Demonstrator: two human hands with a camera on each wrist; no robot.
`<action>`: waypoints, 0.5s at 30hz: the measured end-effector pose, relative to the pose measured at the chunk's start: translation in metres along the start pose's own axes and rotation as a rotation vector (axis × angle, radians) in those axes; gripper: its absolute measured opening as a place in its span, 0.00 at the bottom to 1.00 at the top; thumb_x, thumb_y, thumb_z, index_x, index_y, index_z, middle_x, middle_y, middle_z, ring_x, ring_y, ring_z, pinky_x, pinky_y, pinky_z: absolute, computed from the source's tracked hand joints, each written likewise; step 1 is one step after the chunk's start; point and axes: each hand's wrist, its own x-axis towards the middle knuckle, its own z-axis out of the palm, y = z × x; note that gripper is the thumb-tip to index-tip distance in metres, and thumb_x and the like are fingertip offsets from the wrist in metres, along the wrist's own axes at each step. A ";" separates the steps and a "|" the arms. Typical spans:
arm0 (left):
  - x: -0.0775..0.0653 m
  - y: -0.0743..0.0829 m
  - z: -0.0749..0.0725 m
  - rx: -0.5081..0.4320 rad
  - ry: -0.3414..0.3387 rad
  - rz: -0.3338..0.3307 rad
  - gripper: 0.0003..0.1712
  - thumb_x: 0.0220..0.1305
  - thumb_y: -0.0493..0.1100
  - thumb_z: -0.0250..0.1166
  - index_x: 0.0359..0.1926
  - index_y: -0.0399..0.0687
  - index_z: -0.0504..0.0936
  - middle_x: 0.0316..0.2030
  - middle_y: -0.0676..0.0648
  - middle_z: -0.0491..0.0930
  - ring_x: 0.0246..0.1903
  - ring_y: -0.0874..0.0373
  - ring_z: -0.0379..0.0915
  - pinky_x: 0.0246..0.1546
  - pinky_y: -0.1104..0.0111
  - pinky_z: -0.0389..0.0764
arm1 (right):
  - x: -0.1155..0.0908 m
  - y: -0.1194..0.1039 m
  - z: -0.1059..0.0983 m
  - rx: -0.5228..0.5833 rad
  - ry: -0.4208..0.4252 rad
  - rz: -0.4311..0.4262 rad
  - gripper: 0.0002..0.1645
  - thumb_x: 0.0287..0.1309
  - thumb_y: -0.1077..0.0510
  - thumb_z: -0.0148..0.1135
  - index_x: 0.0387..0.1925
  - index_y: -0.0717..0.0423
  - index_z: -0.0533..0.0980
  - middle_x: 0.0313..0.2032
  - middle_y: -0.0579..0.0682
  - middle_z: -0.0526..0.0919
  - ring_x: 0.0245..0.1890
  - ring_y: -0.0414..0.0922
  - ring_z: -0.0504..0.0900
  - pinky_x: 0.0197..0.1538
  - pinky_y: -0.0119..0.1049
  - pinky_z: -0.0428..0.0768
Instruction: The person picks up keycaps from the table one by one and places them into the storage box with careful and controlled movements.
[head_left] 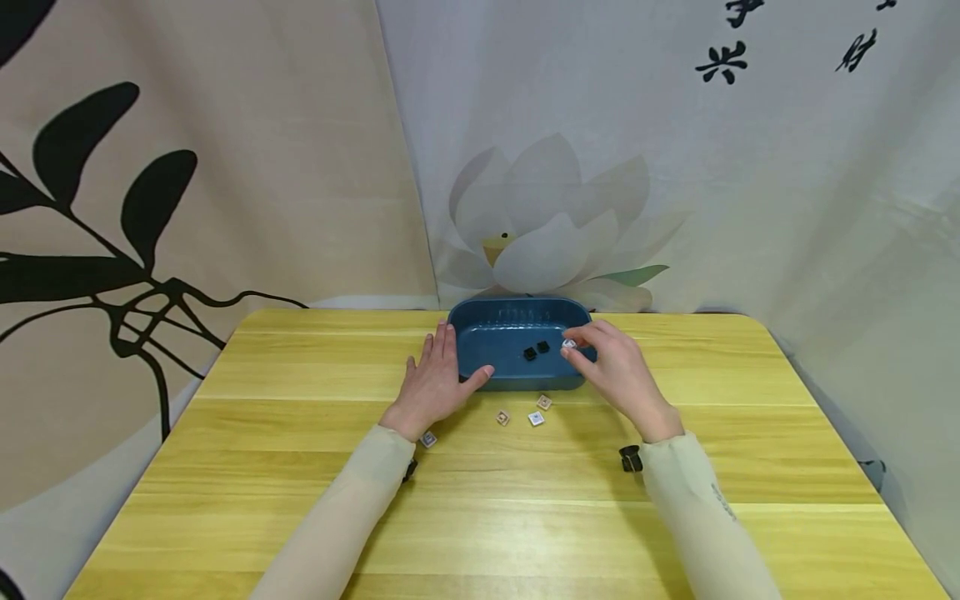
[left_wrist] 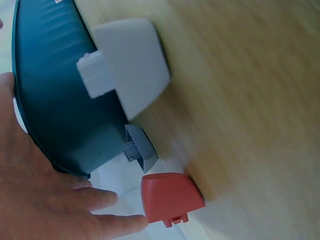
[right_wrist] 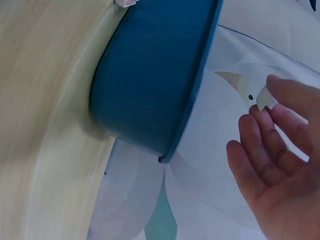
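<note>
A blue tray (head_left: pixel 517 383) stands at the table's far edge with two black keycaps (head_left: pixel 536 351) inside. My left hand (head_left: pixel 435 383) rests at the tray's left end, fingers straight, thumb over the front rim. Above the tray's right end, my right hand (head_left: pixel 618 371) pinches a whitish keycap (right_wrist: pixel 266 99) between thumb and fingertips. Several keycaps (head_left: pixel 536 418) lie in front of the tray, and another keycap (head_left: pixel 428 439) is beside my left wrist. The left wrist view shows a white keycap (left_wrist: pixel 132 65), a grey keycap (left_wrist: pixel 142 148) and a red keycap (left_wrist: pixel 170 197) close up.
The light wooden table (head_left: pixel 517 517) spreads out on both sides of the tray and in front of it. Right behind the tray hangs a printed curtain (head_left: pixel 555 225) with a lotus, leaves and dark characters.
</note>
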 end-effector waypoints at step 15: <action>-0.001 0.000 0.000 -0.002 0.008 0.005 0.65 0.68 0.81 0.45 0.82 0.37 0.37 0.83 0.40 0.33 0.80 0.39 0.36 0.72 0.32 0.49 | 0.025 0.002 0.026 -0.057 -0.087 0.091 0.18 0.68 0.55 0.69 0.53 0.62 0.84 0.47 0.56 0.83 0.47 0.53 0.83 0.51 0.50 0.82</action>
